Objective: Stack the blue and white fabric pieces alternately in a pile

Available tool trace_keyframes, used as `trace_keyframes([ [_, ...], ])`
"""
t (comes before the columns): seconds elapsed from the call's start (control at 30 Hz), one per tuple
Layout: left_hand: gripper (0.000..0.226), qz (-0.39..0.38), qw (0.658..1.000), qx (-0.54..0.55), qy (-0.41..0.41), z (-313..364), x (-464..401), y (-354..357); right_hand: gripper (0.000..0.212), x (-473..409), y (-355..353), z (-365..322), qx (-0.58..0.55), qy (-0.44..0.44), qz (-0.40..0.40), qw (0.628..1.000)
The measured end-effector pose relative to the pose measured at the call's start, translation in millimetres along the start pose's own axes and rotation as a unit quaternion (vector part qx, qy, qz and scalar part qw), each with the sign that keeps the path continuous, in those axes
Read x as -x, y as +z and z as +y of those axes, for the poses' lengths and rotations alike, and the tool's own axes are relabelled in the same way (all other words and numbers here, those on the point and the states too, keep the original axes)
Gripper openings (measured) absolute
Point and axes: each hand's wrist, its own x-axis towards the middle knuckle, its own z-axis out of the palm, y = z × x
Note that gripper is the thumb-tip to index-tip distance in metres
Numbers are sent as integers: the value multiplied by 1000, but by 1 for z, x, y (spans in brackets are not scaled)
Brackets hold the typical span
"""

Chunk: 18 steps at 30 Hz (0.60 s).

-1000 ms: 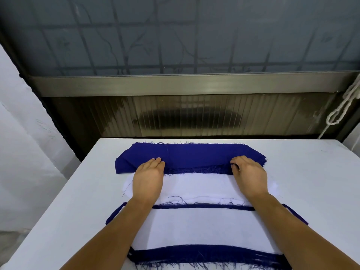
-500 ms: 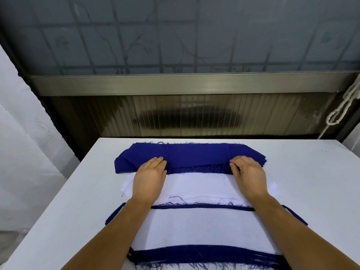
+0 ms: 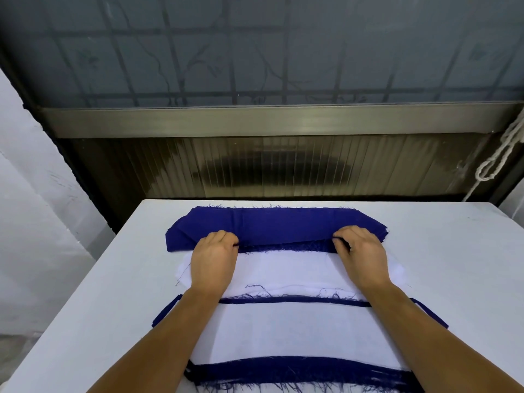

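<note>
A stack of blue fabric pieces (image 3: 272, 225) lies at the far side of the white table (image 3: 99, 307). Just in front of it sits a pile of white fabric pieces (image 3: 283, 268). Nearest me is a layered pile (image 3: 283, 327) with a white piece on top and blue edges showing beneath and at its near side. My left hand (image 3: 214, 258) has its fingers curled, pinching the near edge of the blue stack on the left. My right hand (image 3: 361, 255) pinches the same edge on the right.
Behind the table's far edge runs a ribbed panel with a metal rail (image 3: 255, 120) and a dark patterned window above. A white rope (image 3: 499, 157) hangs at the right. White wall stands to the left.
My left fingers, lying flat on the blue stack before, have curled onto its near edge. My right hand has closed a little tighter on the same edge.
</note>
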Motion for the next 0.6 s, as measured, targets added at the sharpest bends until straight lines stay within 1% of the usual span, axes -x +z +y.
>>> trace_keyframes([
  [0.17,20,18,999,46,3,1,0,-2,11,0,2,1,-23,-12,15,1000],
  [0.27,16,33,999,37,21,0,1,-1,18,0,2,1,-32,-11,28,999],
  [0.37,33,27,999,11,37,-3,1,1,27,1,2,2,-43,-5,27,999],
  [0.4,35,25,999,7,37,-4,1,2,28,2,1,2,-47,-1,24,999],
  [0.5,31,26,999,9,24,-3,1,-3,27,2,-4,-2,-52,3,10,999],
  [0.6,24,46,998,14,27,-3,4,-17,23,3,-16,-10,-63,19,-11,998],
])
